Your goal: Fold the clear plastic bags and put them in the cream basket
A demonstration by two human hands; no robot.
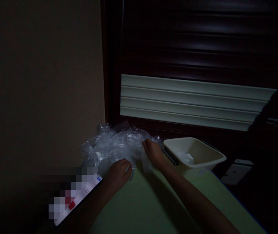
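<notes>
A crumpled heap of clear plastic bags lies at the far end of the pale green tabletop. At its near edge my left hand is closed, fingers curled, with a bit of clear plastic showing at the fingertips. Farther right, my right hand pinches part of the plastic at the heap's right side, and a thin piece hangs below it. Just beyond that hand stands a cream plastic bin with dark handles. Some whitish plastic rests inside the bin. Dim light blurs the separate bags together.
A lit phone lies at the left beside my left forearm. A white box with an apple logo is beyond the table's right edge. Behind the table rises a dark slatted panel, and a plain wall is on the left.
</notes>
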